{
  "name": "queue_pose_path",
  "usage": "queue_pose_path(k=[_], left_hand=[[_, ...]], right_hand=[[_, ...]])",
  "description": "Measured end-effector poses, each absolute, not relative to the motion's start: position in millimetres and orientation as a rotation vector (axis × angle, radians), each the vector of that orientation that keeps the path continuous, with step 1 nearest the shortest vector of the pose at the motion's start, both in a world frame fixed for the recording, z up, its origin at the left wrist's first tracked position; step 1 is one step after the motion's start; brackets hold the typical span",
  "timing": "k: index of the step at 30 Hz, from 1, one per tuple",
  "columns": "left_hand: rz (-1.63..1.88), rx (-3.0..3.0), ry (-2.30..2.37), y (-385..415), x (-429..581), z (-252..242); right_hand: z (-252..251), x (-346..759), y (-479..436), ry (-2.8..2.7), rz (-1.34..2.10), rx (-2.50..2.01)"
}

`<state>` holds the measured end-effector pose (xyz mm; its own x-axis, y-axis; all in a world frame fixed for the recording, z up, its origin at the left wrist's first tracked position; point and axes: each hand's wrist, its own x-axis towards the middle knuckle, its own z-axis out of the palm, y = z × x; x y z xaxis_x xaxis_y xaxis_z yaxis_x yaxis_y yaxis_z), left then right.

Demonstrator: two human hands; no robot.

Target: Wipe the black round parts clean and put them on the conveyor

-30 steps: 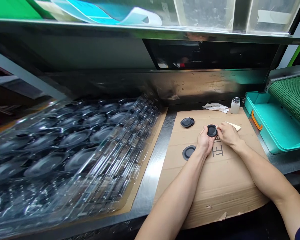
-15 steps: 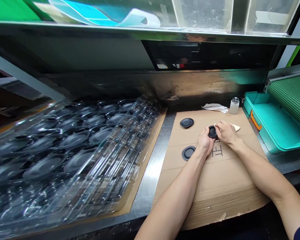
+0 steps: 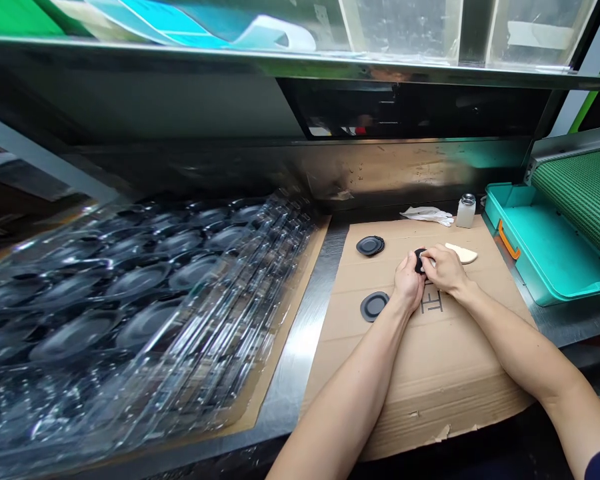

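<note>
My left hand (image 3: 408,280) is closed around a small black round part (image 3: 419,261), held tilted just above the cardboard sheet (image 3: 430,373). Bunched fingers of my right hand (image 3: 446,267) press against the part's right side; whether anything small is pinched in them is hidden. To the left lie a short stack of black round parts (image 3: 369,246) and, nearer to me, a flat black ring-shaped part (image 3: 375,306), close to my left wrist. A cream half-round pad (image 3: 462,253) rests just beyond my right hand.
Clear plastic trays (image 3: 145,283) with many black round parts fill the left side. At the back sit a white glove (image 3: 427,214) and a small bottle (image 3: 465,211). A teal bin (image 3: 555,253) stands right, beside a green conveyor belt (image 3: 580,190). A metal shelf edge (image 3: 300,59) crosses overhead.
The black part has turned in my left hand and shows more edge-on. My right fingers have shifted over it, and more of the cream pad shows. The view has moved slightly.
</note>
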<state>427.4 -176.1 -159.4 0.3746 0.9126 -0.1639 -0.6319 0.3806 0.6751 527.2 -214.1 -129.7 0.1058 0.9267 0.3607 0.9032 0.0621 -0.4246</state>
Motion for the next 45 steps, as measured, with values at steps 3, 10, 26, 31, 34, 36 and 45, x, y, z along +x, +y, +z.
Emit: queue_pose_path(k=[3, 10, 26, 31, 34, 36, 45], left_hand=[[1.068, 0.549, 0.581, -174.6, 426.5, -159.8], [1.033, 0.54, 0.573, -176.7, 423.8, -154.9], [1.042, 0.554, 0.592, -174.9, 424.8, -159.3], [1.066, 0.538, 0.597, -175.2, 425.6, -158.0], [1.093, 0.548, 0.574, -176.8, 426.6, -156.9], [1.094, 0.551, 0.573, -177.7, 426.9, -156.2], [1.039, 0.459, 0.612, -176.4, 424.6, -150.0]], right_hand=[[-131.6, 530.7, -213.2, -1.856, 0.173, -1.626], [-121.4, 541.8, -223.8, -2.027, 0.19, -1.779], [-115.8, 529.6, -223.5, -2.037, -0.06, -1.921], [-113.9, 521.9, -227.0, -1.907, 0.052, -2.115], [-115.9, 521.1, -227.3, -1.973, 0.232, -1.898], [-119.1, 522.7, -225.0, -1.981, 0.262, -1.776], [-130.6, 535.4, -218.2, -1.793, -0.037, -1.938]])
